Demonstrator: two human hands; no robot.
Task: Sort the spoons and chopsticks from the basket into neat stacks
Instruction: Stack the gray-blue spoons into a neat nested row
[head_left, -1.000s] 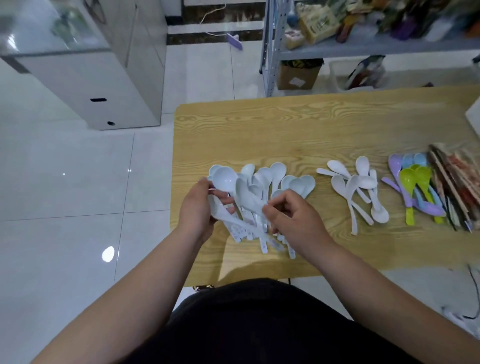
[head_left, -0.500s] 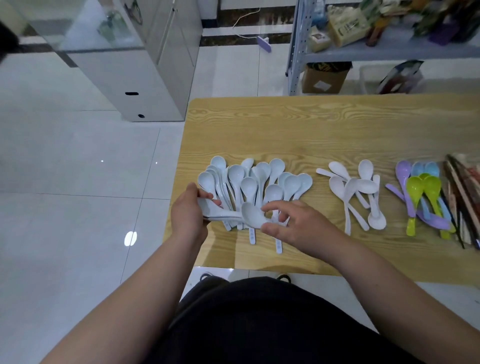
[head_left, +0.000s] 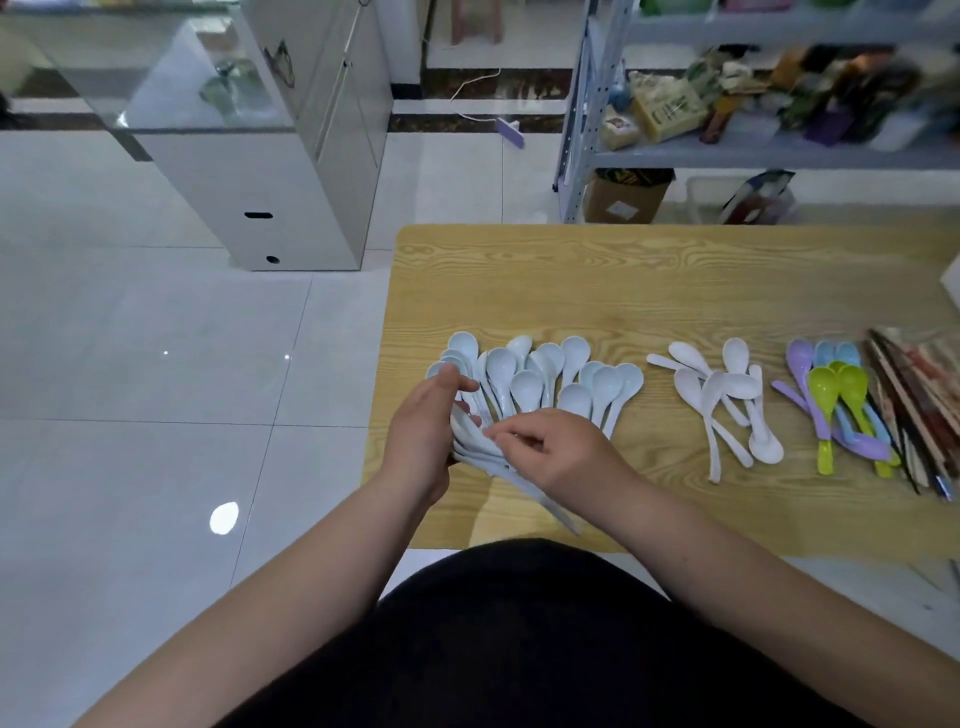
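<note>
Your left hand (head_left: 423, 434) grips a nested stack of pale blue spoons (head_left: 478, 457) at the near left of the table (head_left: 623, 291). Your right hand (head_left: 563, 454) pinches the same stack, just near of the fanned pale blue spoons (head_left: 540, 379). Your right hand hides most of the stack's handles, and the chopsticks (head_left: 914, 410) at the right edge are blurred and partly cut off.

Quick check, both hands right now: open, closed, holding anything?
Left hand: holds the bundle of pale blue spoons.
Right hand: curled fingers pinch the same bundle.
</note>
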